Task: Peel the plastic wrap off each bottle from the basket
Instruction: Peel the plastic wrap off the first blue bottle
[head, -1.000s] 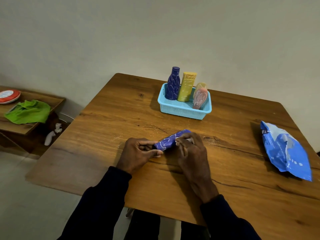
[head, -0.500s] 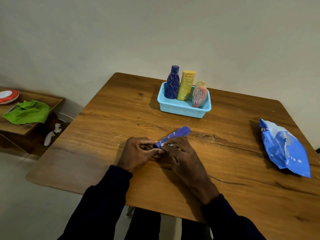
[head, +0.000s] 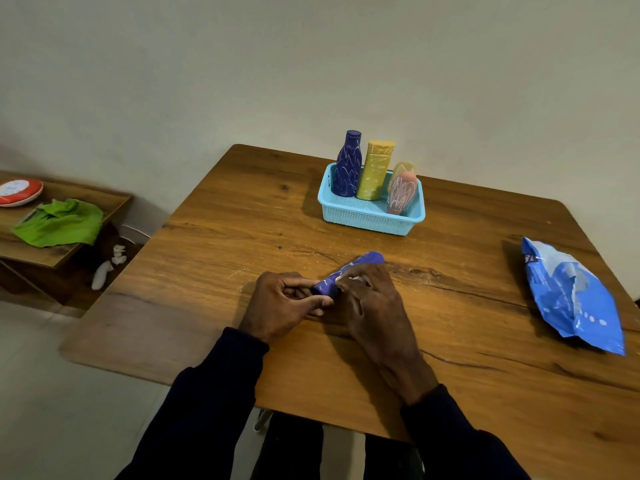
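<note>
From my feed: left hand point(head: 284, 306) and right hand point(head: 374, 306) both grip a wrapped purple bottle point(head: 367, 260) on the worktop point(head: 242, 220), nearer me than the blue basket point(head: 367, 220), open wood between.

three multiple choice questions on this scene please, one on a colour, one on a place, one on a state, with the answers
1. What colour is the basket?
A light blue
B red
C green

2. Where is the blue packet?
A in the basket
B on the floor
C on the table, right side

3. How is the blue wrapped bottle?
A standing upright
B on its side, held by both hands
C untouched

Answers:
1 A, its mesh walls are light blue.
2 C, it lies near the table's right edge.
3 B, the left hand grips its near end and the right hand curls its fingers over it.
</note>
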